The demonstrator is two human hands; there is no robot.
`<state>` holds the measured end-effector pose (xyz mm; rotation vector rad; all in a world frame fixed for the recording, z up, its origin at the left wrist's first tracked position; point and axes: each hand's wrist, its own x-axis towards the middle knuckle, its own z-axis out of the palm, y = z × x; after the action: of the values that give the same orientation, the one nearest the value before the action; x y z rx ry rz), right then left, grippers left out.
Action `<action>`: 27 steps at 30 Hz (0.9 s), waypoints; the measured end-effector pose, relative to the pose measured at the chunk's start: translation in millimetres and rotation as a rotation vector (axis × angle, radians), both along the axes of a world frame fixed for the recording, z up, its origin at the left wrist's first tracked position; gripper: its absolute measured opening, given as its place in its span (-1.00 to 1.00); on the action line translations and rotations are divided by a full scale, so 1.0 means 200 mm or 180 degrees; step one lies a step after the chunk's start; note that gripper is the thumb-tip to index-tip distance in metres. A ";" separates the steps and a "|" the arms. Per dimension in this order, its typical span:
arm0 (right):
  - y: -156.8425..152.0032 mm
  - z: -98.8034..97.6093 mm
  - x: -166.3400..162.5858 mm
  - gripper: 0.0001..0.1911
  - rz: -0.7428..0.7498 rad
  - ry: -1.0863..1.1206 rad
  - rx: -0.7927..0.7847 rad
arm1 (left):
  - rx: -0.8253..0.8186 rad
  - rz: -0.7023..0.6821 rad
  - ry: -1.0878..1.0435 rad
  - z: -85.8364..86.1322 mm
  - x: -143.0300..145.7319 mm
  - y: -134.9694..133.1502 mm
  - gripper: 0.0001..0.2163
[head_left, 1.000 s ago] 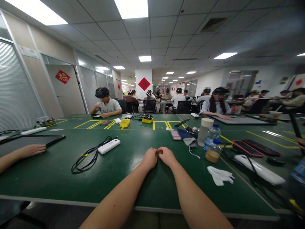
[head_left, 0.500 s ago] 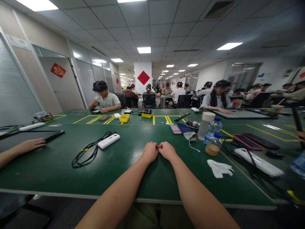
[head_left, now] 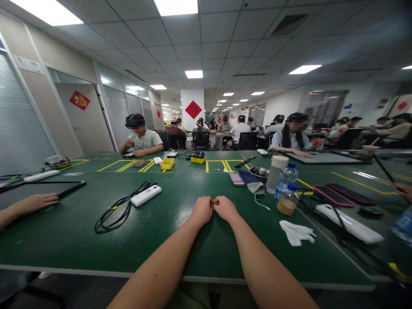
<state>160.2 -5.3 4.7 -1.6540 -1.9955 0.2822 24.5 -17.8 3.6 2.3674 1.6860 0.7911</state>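
My left hand (head_left: 203, 209) and my right hand (head_left: 225, 207) rest together on the green table (head_left: 180, 240), a forearm's length in from its front edge. Both have curled fingers, and their thumbs and index fingers meet in the middle. Whatever they pinch, if anything, is hidden between the fingertips or too small to name. To the left of my hands lies a white power bank (head_left: 146, 195) beside a coiled black cable (head_left: 112, 219). A crumpled white glove or cloth (head_left: 296, 232) lies to their right.
Right of centre stand water bottles (head_left: 287, 199), a frosted cup (head_left: 276, 174) and a metal bowl (head_left: 259, 172). Another person's hand (head_left: 40, 202) lies on a dark panel at left. Yellow trays (head_left: 167, 164) sit farther back, near seated co-workers. Phones (head_left: 333, 195) and a white device (head_left: 349, 222) lie right.
My view has tipped up slightly, so the scene sits a little lower. My hands stay together in the same place, with the fingers shifted very slightly.
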 end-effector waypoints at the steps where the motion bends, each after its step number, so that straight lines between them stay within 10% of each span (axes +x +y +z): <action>1: 0.00 0.00 0.00 -0.92 0.0014 0.0020 0.0004 | 0.0006 -0.0001 -0.0032 0.00 0.00 0.00 -0.79; 8: 0.01 0.00 -0.02 -0.90 0.0267 0.0808 0.0009 | 0.0090 -0.0208 -0.0724 -0.04 -0.02 0.04 -0.74; 18: 0.00 0.00 -0.06 -0.75 0.0796 0.2734 -0.0637 | -0.1083 -0.0610 -0.3070 -0.02 -0.08 0.09 -0.81; 27: 0.00 -0.03 -0.04 -0.79 0.0762 0.2506 -0.0360 | -0.1146 -0.0504 -0.3447 -0.01 -0.09 0.07 -0.79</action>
<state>151.5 -5.4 -0.5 -1.0954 -1.5625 0.9787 7.2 -3.5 1.8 1.3445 1.0214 1.2645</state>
